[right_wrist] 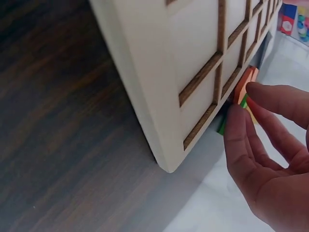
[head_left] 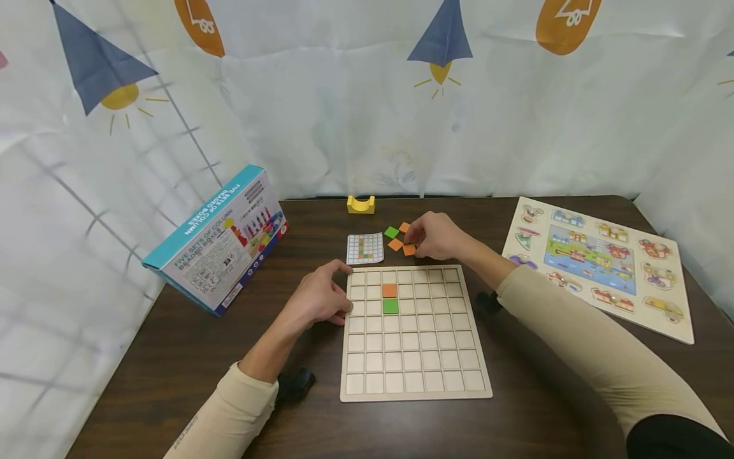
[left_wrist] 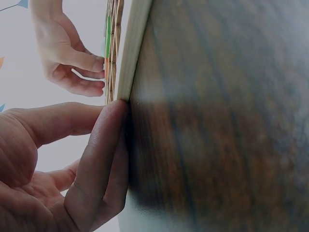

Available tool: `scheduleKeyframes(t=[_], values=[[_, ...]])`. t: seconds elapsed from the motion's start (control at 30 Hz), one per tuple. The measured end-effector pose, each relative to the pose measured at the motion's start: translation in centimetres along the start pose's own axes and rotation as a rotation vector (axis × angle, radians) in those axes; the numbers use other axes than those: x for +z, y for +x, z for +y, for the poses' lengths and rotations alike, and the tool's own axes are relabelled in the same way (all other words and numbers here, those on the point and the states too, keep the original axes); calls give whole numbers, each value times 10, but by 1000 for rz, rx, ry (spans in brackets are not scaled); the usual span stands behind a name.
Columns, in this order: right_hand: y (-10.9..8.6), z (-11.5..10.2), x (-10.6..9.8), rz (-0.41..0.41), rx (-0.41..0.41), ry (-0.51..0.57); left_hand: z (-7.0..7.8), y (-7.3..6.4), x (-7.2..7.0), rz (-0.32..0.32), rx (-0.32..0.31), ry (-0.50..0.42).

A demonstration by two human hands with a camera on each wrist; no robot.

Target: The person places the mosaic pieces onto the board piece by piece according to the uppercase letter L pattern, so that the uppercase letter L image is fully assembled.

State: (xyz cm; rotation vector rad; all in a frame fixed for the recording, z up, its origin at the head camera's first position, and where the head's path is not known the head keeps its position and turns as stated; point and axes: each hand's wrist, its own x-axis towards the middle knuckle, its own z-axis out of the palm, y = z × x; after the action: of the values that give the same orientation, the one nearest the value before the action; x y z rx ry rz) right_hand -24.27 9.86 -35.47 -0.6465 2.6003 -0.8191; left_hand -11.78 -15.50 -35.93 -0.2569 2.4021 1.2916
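Observation:
A pale wooden grid board (head_left: pixel 413 357) lies on the table, with one orange tile (head_left: pixel 389 291) directly above one green tile (head_left: pixel 390 306) in its cells. At the board's upper left, my left hand (head_left: pixel 321 296) touches the side edge with its fingertips. In the left wrist view a fingertip (left_wrist: pixel 115 108) meets that edge. Beyond the board's far edge, my right hand (head_left: pixel 438 237) reaches down beside a loose orange tile (head_left: pixel 409 250). Its thumb and fingers stand apart in the right wrist view. Other loose tiles lie close by, including a green one (head_left: pixel 391 233).
A small printed pattern card (head_left: pixel 365 248) lies behind the board, left of the loose tiles. Farther back stands a yellow arched block (head_left: pixel 360 205). A blue and white box (head_left: pixel 223 242) is at the left, a wooden picture puzzle (head_left: pixel 602 261) at the right.

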Motion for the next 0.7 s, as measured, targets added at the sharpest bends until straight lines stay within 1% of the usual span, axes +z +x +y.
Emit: scheduleKeyframes(t=[0.17, 0.37, 0.7], values=[[3, 1, 1, 4, 3, -9, 0, 0, 0, 2, 7, 1], [5, 1, 4, 7, 3, -49, 0, 0, 0, -1, 6, 6], [1, -6, 5, 5, 6, -80, 0, -2, -1, -2, 28, 24]])
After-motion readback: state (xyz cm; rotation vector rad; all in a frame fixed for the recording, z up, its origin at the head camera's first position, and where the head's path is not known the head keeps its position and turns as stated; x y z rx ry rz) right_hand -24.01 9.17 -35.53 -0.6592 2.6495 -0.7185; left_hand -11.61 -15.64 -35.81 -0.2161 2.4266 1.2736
